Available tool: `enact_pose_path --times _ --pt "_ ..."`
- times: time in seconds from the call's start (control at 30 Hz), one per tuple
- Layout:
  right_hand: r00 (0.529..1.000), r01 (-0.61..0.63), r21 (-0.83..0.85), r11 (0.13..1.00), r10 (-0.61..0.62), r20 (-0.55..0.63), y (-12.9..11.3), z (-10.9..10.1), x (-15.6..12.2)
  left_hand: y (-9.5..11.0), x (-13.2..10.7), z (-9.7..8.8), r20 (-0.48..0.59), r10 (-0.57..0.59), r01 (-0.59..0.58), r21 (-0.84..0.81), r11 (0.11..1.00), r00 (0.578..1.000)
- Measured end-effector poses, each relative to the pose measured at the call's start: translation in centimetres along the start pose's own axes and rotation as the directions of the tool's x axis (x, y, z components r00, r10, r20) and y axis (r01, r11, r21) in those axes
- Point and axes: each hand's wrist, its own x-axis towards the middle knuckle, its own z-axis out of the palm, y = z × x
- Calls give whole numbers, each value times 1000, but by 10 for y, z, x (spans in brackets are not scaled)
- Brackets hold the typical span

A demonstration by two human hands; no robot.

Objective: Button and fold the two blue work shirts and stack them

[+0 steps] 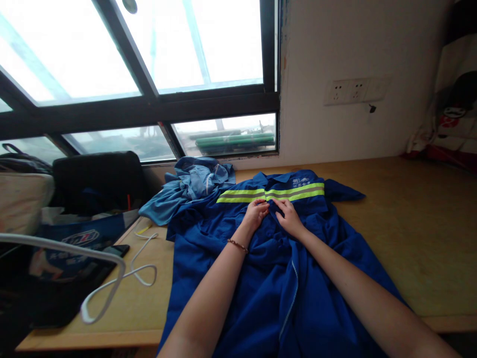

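At the centre of the clock face, the left hand (257,215) has a narrow grip, fingertips pinched on the front edge of the blue jacket (266,278), just below its yellow stripe (298,193). At three o'clock from it, the right hand (288,217) reaches the same edge with bent fingers; whether its grip holds cloth cannot be determined. The jacket lies creased on the tabletop (410,223), running from twelve to six o'clock beneath both forearms. A bracelet (237,245) encircles the left wrist at seven o'clock. Outward: light-blue garment (197,181), crumpled, ten o'clock; white cord (108,256), eight o'clock; blue bag (82,253), near nine; wall sockets (348,91), between one and two.
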Motion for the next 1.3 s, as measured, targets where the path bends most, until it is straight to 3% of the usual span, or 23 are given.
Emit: enact_pose_path --times 0.27,0.4,0.5,0.6,0.73,0.83,0.93,1.0,1.1,1.23,1.3 --pt "996 -85 61 995 82 42 8 4 2 -2 -1 0 26 44 -46 60 997 999" --pt "981 -158 126 979 170 -90 0 -2 4 -7 2 -2 34 142 -146 192 970 989" --pt "967 -197 43 979 201 -156 -14 -10 2 -10 6 -5 73 207 -219 358 908 976" --pt "976 -215 -142 966 216 -3 -29 -16 -4 -11 12 -8 127 300 -322 508 799 945" --pt "948 -224 -295 929 278 155 -42 -19 -15 -7 19 -7 139 383 -389 579 716 913" --pt "942 -249 -184 951 282 183 -46 -19 -20 -3 25 -5 134 403 -399 596 697 905" --pt "925 -354 37 935 344 158 -48 -15 -24 0 30 -4 130 402 -397 588 705 906" --pt "901 -431 240 870 404 155 -48 -13 -26 2 33 -3 122 390 -385 574 723 913" --pt "837 -540 510 670 490 242 -48 -17 -26 7 34 -1 134 348 -357 589 726 928" --pt "691 -661 663 351 629 356 -47 -26 -23 16 19 2 166 265 -306 657 688 950" --pt "655 -652 721 233 653 381 -47 -29 -21 18 1 2 182 255 -305 728 614 950"
